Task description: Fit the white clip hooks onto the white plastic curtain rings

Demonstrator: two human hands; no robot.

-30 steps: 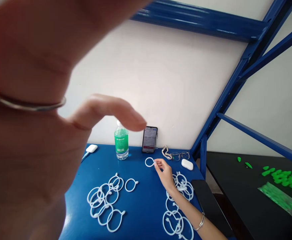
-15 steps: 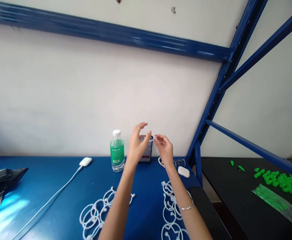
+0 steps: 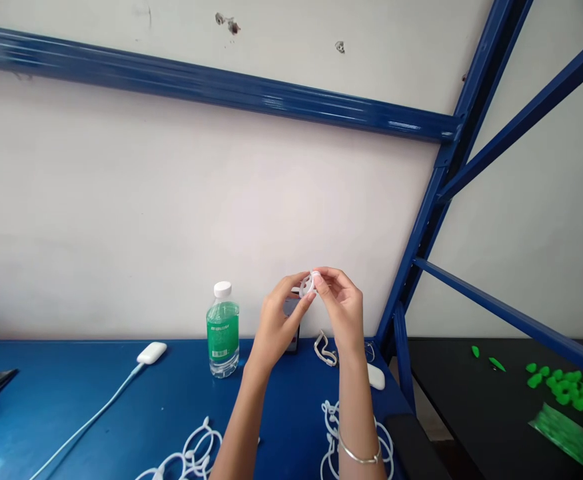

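Observation:
Both hands are raised above the back of the blue table, close together. A small white plastic ring [image 3: 307, 287] sits between them. My right hand [image 3: 342, 307] pinches the ring's right side between thumb and fingertips. My left hand [image 3: 280, 317] has its thumb and forefinger closed on the ring's left side. The joint of the ring is partly covered by the fingers. Below my left forearm lies a pile of white rings [image 3: 190, 456]. Another group of white rings [image 3: 329, 427] is partly hidden behind my right forearm, which wears a bracelet.
A water bottle [image 3: 223, 333] stands left of my hands. Behind them leans a phone [image 3: 294, 343]. A white charger [image 3: 152, 353] with its cable, a white case [image 3: 376, 377] and a pale cord [image 3: 325, 353] lie around. Blue frame posts rise right; green pieces [image 3: 574, 390] cover part of a black table.
My left hand has closed onto the ring, its fingers having been spread before. Both hands have come together. The view has tilted up, so the table sits lower.

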